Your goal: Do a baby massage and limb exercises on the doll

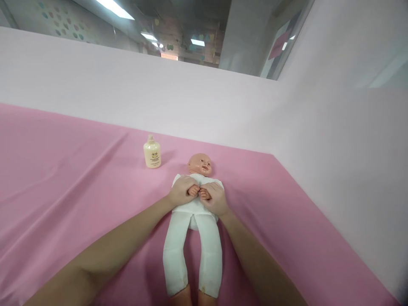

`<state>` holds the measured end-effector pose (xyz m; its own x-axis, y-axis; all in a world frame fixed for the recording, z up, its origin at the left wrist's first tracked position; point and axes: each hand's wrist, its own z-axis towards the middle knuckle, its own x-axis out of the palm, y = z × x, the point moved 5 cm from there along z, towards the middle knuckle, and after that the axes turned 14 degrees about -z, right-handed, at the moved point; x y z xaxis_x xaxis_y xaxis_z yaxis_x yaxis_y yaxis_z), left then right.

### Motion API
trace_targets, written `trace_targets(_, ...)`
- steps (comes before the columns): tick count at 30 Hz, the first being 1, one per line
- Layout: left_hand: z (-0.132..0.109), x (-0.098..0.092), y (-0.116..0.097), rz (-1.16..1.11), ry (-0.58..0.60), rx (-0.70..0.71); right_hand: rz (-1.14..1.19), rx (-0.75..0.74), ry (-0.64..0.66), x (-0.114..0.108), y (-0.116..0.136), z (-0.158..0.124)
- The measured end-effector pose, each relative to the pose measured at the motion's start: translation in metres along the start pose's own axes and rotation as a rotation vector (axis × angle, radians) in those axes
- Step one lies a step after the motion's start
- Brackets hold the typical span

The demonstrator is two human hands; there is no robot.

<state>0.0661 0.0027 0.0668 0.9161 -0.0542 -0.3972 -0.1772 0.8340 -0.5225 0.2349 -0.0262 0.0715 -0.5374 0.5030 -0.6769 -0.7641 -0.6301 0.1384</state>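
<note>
A baby doll (194, 208) with a bald plastic head and a white cloth body lies on its back, its feet toward me. My left hand (184, 191) is closed around the doll's hand (193, 190) on the left of the picture. Around the other doll hand (205, 194) my right hand (216, 198) is wrapped in the same way. Both small fists lie close together over the doll's chest, their fingers showing between my hands. The doll's arms are mostly hidden by my hands.
A cream-coloured bottle (152, 153) with a dark printed label stands to the left of the doll's head. Pink cloth (79, 178) with some creases covers the surface. White walls (127, 89) rise behind and on the right, with a window (178, 34) above.
</note>
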Motion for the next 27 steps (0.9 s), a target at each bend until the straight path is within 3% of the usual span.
trace_targets(5,0.000,0.002,-0.003,0.032,0.032,0.031,-0.014,-0.047,0.026,-0.001,0.007,0.002)
trace_targets(9,0.000,-0.007,0.010,-0.099,-0.076,-0.117,0.052,0.080,-0.007,-0.005,-0.007,0.002)
trace_targets(11,0.001,-0.018,0.022,-0.212,-0.235,-0.238,0.133,0.231,-0.059,-0.008,-0.023,0.002)
trace_targets(15,-0.003,-0.053,0.054,-0.474,-0.710,-0.411,0.341,0.609,-0.232,-0.014,-0.064,-0.004)
trace_targets(17,-0.008,-0.068,0.073,-0.599,-0.867,-0.474,0.445,0.772,-0.345,-0.018,-0.085,-0.010)
trace_targets(21,-0.034,-0.090,0.114,-0.748,-1.215,-0.679,0.476,1.004,-0.505,-0.028,-0.124,-0.029)
trace_targets(24,-0.046,-0.095,0.134,-0.750,-1.299,-0.725,0.426,1.117,-0.532,-0.033,-0.148,-0.043)
trace_targets(27,-0.046,-0.094,0.144,-0.749,-1.263,-0.693,0.409,1.202,-0.543,-0.034,-0.166,-0.054)
